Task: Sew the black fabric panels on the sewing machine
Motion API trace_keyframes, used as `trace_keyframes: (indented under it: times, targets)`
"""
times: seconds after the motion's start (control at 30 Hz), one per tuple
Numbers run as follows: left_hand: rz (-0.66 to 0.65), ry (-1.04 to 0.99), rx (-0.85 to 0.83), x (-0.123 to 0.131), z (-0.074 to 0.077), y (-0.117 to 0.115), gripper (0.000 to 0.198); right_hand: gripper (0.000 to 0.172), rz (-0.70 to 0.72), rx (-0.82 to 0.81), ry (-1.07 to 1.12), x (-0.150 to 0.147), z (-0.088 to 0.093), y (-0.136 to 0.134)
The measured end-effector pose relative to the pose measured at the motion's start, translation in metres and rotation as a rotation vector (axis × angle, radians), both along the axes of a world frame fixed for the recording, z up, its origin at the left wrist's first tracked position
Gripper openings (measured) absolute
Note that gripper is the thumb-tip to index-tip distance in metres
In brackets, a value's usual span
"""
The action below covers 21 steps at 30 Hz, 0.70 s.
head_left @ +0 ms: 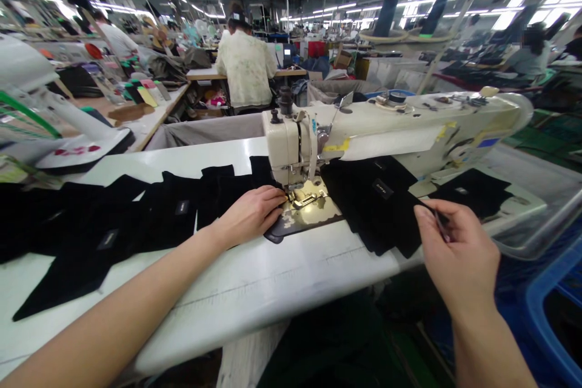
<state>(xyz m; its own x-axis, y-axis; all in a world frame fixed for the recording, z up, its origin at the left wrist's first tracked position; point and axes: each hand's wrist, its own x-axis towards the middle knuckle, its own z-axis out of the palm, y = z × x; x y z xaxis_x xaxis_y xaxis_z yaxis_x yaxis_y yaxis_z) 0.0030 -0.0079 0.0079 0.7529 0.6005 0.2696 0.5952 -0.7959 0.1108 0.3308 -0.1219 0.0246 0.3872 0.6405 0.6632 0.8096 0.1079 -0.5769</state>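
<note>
A white industrial sewing machine (291, 139) stands on the pale table (273, 279). My left hand (252, 212) is beside its needle, fingers together and pressed onto the edge of a black fabric piece (259, 170). Between thumb and fingers, my right hand (459, 248) pinches the corner of another black fabric piece (379, 212), which lies right of the needle plate (311, 203) and bears a small label. A thin dark thing (442, 227) shows in that hand; its kind is unclear. More black pieces with labels (109, 239) lie overlapping in a row on the left.
Behind the machine's right end lies another black piece (473, 191), near a clear plastic bin (545, 194). A blue crate (541, 315) stands at the lower right. Thread cones (388, 9) rise at the back. A person (245, 63) sits ahead, facing away.
</note>
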Motion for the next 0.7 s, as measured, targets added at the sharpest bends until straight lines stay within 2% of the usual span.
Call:
trace_keyframes:
  times: [0.13, 0.33, 0.5, 0.6, 0.7]
  targets:
    - [-0.001, -0.030, -0.009, -0.001, -0.003, 0.000, 0.033, 0.020, 0.009, 0.011, -0.037, -0.003, 0.004, -0.007]
    - [0.103, -0.093, -0.046, -0.004, -0.010, 0.002, 0.034, 0.019, 0.071, 0.014, -0.076, -0.007, 0.009, -0.016]
    - [0.130, -0.089, -0.085, -0.008, -0.010, -0.002, 0.039, 0.019, 0.144, -0.037, -0.096, -0.014, 0.018, -0.028]
    - [0.177, -0.084, -0.110, -0.024, -0.010, -0.007, 0.044, 0.018, 0.188, -0.066, -0.094, -0.020, 0.023, -0.033]
    - [0.255, -0.086, -0.141, -0.056, -0.012, -0.013, 0.048, 0.014, 0.295, -0.106, -0.081, -0.028, 0.028, -0.036]
